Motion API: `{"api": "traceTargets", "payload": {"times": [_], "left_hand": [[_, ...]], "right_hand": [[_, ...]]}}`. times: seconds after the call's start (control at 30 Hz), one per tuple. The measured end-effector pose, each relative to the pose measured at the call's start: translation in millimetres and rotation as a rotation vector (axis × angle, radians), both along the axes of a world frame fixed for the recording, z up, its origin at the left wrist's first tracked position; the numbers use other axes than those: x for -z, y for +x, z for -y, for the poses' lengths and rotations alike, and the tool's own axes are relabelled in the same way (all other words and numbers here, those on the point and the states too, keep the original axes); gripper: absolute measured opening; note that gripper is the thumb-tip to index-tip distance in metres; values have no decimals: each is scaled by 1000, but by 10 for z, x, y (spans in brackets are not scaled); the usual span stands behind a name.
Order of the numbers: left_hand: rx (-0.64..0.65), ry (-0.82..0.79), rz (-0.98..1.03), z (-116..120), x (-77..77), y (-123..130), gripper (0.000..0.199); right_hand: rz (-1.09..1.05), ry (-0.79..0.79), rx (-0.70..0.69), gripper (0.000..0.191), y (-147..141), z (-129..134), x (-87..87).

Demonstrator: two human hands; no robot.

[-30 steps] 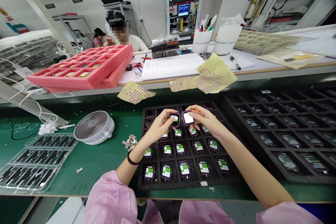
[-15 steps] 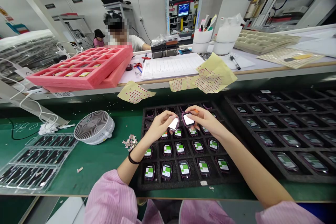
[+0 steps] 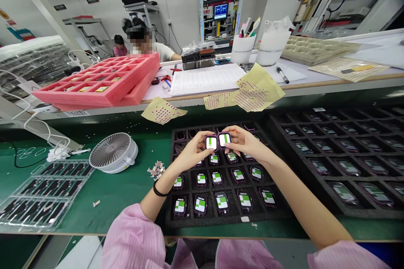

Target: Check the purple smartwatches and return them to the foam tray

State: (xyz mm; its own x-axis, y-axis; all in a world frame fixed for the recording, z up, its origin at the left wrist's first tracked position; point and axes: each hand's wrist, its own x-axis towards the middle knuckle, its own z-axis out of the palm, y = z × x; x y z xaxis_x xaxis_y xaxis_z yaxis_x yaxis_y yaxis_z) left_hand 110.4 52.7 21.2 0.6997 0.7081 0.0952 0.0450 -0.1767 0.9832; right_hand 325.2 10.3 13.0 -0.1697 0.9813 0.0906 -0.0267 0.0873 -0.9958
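My left hand [image 3: 198,148] grips a square watch [image 3: 211,143] by its edges, its lit screen white with a green strip. Beside it, my right hand [image 3: 241,141] has its fingers round a second watch [image 3: 224,139] with a similar screen. Both watches are side by side, close together, above a black foam tray [image 3: 208,219]. Compartments in that tray hold several purple-rimmed watches, among them one [image 3: 222,202] with a green and white screen. The hands hide part of the tray's upper rows.
Right of the tray lies a larger dark tray [image 3: 315,201] of watches. A round fan [image 3: 113,152], small loose parts [image 3: 156,170] and clear plastic trays [image 3: 41,195] are on the left. A shelf edge [image 3: 189,97] runs behind, with pink foam trays [image 3: 94,96] on it.
Both held watches have been turned to face me more squarely, and green strips now show on their white screens. The left one has also shifted slightly. In the background, people's heads have moved.
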Motion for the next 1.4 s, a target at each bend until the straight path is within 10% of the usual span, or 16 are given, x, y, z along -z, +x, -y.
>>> {"api": "traceTargets", "payload": {"times": [0.67,1.4], "left_hand": [[-145,-26,-53,21,-29,87,31],[-58,-39,-25,-23,43,45,43]], "right_hand": [[-15,-87,189,36,-80,13,-54],[-37,-28,36,38,-11,2,-47]]}}
